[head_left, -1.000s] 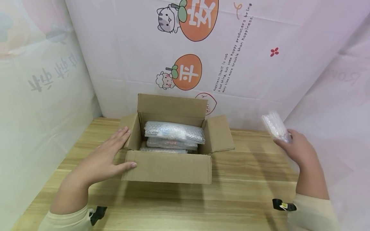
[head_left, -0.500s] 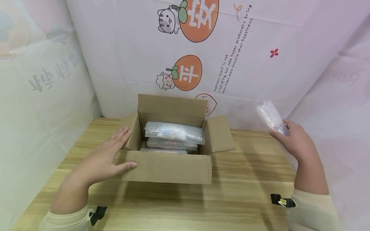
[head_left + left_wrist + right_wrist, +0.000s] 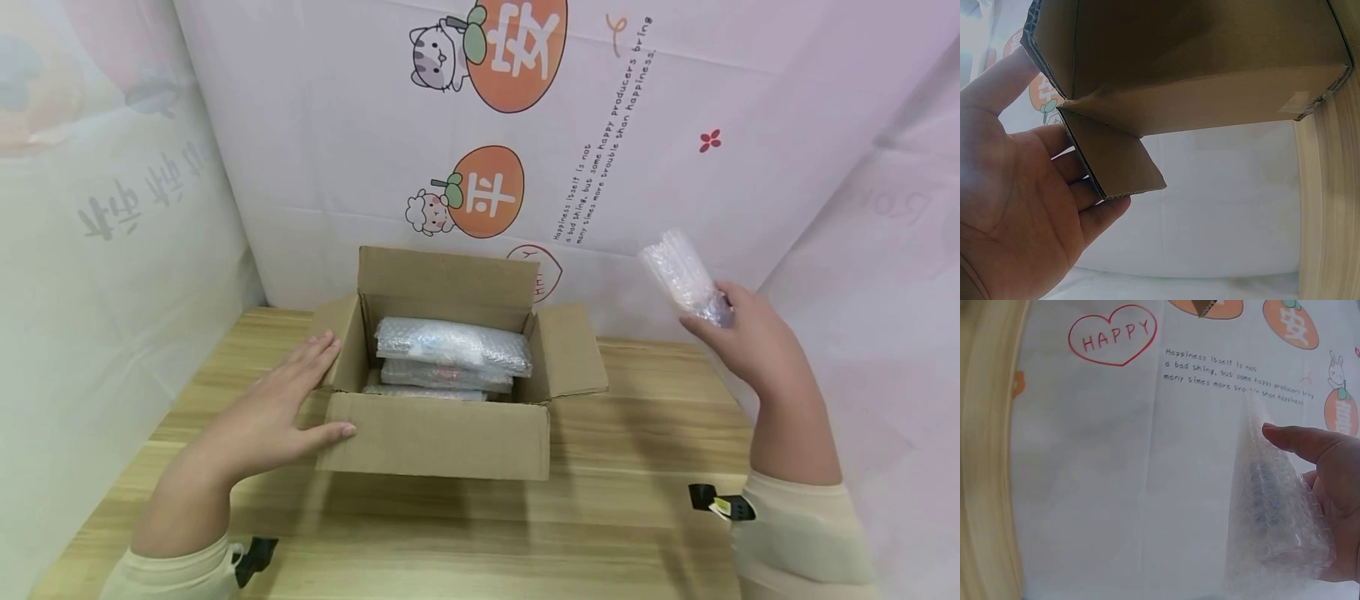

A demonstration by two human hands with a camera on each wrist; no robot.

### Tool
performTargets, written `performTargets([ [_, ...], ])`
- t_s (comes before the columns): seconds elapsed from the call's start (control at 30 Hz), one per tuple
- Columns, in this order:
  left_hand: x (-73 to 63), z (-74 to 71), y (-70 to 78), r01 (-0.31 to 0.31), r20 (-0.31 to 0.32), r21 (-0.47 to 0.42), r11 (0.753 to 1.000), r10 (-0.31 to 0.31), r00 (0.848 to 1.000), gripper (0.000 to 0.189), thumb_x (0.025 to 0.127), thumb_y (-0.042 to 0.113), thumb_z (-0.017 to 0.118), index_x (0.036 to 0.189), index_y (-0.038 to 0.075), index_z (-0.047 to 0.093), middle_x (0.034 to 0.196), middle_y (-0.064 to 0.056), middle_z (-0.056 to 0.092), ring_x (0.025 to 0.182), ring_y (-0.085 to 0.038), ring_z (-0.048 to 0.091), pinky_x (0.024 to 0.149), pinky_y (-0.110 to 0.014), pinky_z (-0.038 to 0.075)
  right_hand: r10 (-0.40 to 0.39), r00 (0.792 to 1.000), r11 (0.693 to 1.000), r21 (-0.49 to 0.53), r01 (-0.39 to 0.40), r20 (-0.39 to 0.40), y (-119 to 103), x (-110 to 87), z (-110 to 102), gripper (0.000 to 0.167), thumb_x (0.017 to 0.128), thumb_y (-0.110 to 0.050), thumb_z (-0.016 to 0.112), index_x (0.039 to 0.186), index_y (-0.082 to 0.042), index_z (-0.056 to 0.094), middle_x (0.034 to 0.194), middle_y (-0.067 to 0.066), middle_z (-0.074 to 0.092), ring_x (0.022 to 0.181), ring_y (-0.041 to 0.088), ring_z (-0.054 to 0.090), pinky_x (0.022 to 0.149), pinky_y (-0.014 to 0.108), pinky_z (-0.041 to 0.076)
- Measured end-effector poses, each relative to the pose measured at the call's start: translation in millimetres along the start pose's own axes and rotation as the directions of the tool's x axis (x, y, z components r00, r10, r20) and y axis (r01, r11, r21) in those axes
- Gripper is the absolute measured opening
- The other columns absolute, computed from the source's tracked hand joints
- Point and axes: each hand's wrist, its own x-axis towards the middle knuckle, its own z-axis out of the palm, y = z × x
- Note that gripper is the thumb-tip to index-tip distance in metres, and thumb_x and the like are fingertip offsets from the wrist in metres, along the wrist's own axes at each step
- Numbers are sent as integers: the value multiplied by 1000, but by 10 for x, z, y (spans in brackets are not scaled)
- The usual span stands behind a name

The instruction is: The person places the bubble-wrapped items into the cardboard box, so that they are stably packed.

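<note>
A cardboard box [image 3: 438,437] stands on the table with its flaps spread out. Inside it lie several bubble-wrapped packages [image 3: 453,343], stacked on one another. My left hand [image 3: 262,421] rests at the box's left side, its fairly straight fingers against the left flap [image 3: 1113,159] and its thumb on the front flap. To the right of the box and above the table, my right hand [image 3: 753,333] grips one end of another bubble-wrapped package [image 3: 682,275]. Blue marks show faintly through this package's wrap [image 3: 1269,506] in the right wrist view; what it contains is hidden.
The wooden table [image 3: 600,517] runs in front of the box and to both sides. Behind stands a white printed backdrop [image 3: 637,167], and white cloth walls [image 3: 112,292] close in the left and right. The box's right flap [image 3: 573,350] sticks outward.
My right hand has risen and moved a little left and toward the backdrop, carrying the bubble-wrapped package. The left hand and the box have stayed where they were.
</note>
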Motion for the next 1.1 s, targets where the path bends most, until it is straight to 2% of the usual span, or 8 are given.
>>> performTargets([
  [0.27,-9,-7,10,1,-1,-4,1000,-1,1000,105,84,70,58,160,19,6,166,-3,5,152,-34,11,111,-69,23,-58,998,998,6,58,-31,-246,60,-34,89,93,-58,56,152,3,28,145,33,39,128,50,39,98,70,34],
  [0.6,2,0,2,1,4,-9,1000,-1,1000,105,84,70,58,160,19,6,166,-3,4,152,-34,10,113,-66,23,-115,993,993,29,116,-29,-618,124,-34,87,91,-60,58,152,-4,32,144,27,43,123,42,45,92,64,41],
  [0.87,2,12,-9,2,2,-4,1000,-2,1000,105,84,71,57,160,21,5,166,-3,4,152,-34,11,111,-70,23,-178,984,983,44,178,1,-946,185,-5,79,91,-53,62,149,-6,37,142,23,45,124,38,44,97,61,39],
  [1.1,3,9,-12,2,1,0,1000,-2,1000,105,84,71,57,160,21,4,166,-3,4,152,-35,11,111,-71,22,-252,967,967,38,251,25,-1211,247,44,75,91,-50,64,149,-8,39,139,20,48,122,36,45,97,61,40],
])
